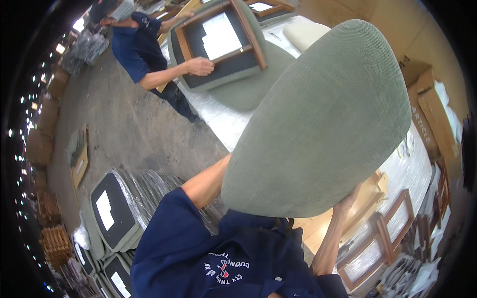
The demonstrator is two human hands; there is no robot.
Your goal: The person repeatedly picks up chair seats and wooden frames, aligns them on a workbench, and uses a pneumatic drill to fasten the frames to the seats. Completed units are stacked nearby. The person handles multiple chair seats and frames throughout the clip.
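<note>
A large grey-green upholstered seat cushion is held up in front of me, its ribbed fabric face toward me. My right hand grips its lower right edge, the fingers partly behind it. My left forearm reaches behind the cushion's lower left side. The cushion hides my left hand, so its fingers cannot be made out.
Across the plastic-covered table, a co-worker handles a wooden frame on a green cushion. Wrapped cushions are stacked at my left. Wooden frames and a cardboard box stand at the right.
</note>
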